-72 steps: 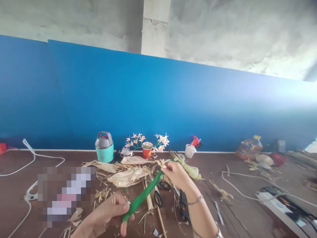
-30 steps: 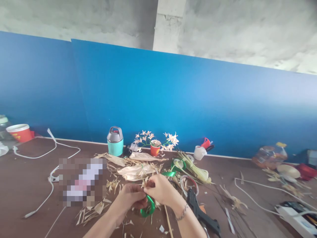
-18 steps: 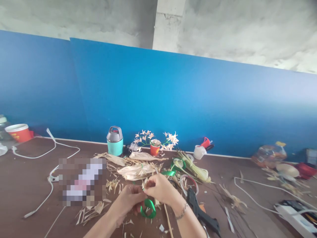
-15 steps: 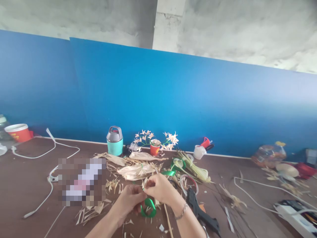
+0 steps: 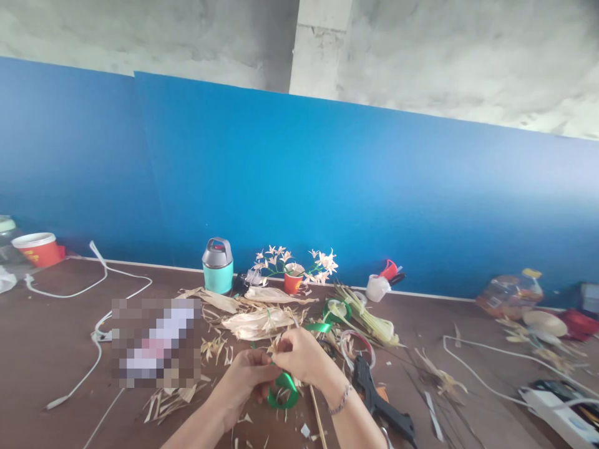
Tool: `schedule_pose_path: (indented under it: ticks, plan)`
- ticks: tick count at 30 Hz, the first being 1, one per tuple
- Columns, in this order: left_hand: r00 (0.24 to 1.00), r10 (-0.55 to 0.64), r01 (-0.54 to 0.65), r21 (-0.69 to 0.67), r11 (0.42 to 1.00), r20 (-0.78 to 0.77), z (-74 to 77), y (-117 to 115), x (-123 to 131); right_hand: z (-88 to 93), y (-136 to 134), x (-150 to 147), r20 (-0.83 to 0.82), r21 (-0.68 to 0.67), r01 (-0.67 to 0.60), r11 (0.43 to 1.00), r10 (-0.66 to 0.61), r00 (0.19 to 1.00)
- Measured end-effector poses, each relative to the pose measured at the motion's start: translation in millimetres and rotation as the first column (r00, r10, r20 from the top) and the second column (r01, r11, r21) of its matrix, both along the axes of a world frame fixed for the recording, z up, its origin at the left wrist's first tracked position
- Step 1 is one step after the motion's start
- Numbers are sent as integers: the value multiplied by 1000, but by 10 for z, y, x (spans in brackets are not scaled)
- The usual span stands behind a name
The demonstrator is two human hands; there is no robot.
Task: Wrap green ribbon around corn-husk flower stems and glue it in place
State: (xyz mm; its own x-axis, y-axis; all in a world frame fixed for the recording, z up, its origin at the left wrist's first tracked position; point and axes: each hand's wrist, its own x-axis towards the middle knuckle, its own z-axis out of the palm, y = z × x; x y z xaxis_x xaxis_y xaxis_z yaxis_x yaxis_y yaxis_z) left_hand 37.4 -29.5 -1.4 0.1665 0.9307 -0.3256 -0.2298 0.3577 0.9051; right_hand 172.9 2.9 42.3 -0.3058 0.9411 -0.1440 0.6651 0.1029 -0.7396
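My left hand (image 5: 246, 378) and my right hand (image 5: 299, 355) meet low in the middle of the brown table (image 5: 51, 349). Both pinch a green ribbon (image 5: 282, 391) that curls in a loop just below the fingers. A small dried husk flower (image 5: 277, 342) sticks up between the fingertips of my right hand. A thin wooden stick (image 5: 316, 416) lies under my right wrist, which wears a bracelet. A green ribbon roll (image 5: 337, 310) lies beyond my hands.
Dried corn husks (image 5: 255, 321) lie scattered behind my hands. A teal flask (image 5: 218, 266), a red cup of husk flowers (image 5: 294, 279) and a white cup (image 5: 376, 286) stand by the blue wall. A black glue gun (image 5: 381, 404) lies right; white cables (image 5: 96, 340) and a power strip (image 5: 559, 411) lie at the sides.
Earlier the ribbon was stretched straight between hands held apart. Both hands have since come together and the ribbon now hangs in a loop; in the last second they barely move.
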Motion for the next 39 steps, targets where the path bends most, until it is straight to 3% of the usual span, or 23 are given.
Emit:
schedule_pose_path:
  ticks: [4,7,12,15,18,25,34,39]
  plan:
    - [998,20,-18,-31,999,52,6,5,1,-5,6,-4,-127,-68,1,998,-9,992]
    - [992,36,-29,-62,998,122,46,14,-22,15,27,9,-305,-195,-27,980,-34,952]
    - [975,35,-18,-77,997,219,118,5,-75,19,70,46,-606,-469,-155,870,-189,773]
    - [965,16,6,-84,996,264,127,-14,-86,-21,86,62,-713,-517,-290,805,-218,666]
    - [957,-3,28,-83,996,292,127,-35,-78,-64,92,75,-757,-509,-366,779,-204,620]
    - [949,-72,96,-64,993,306,159,-62,-70,-88,107,101,-789,-440,-468,767,-82,608]
    - [953,-145,156,-23,987,267,149,-38,-126,5,101,167,-708,-354,-437,827,69,703]
    - [973,-128,137,-32,990,191,133,-34,-117,106,56,165,-654,-353,-368,860,54,754]
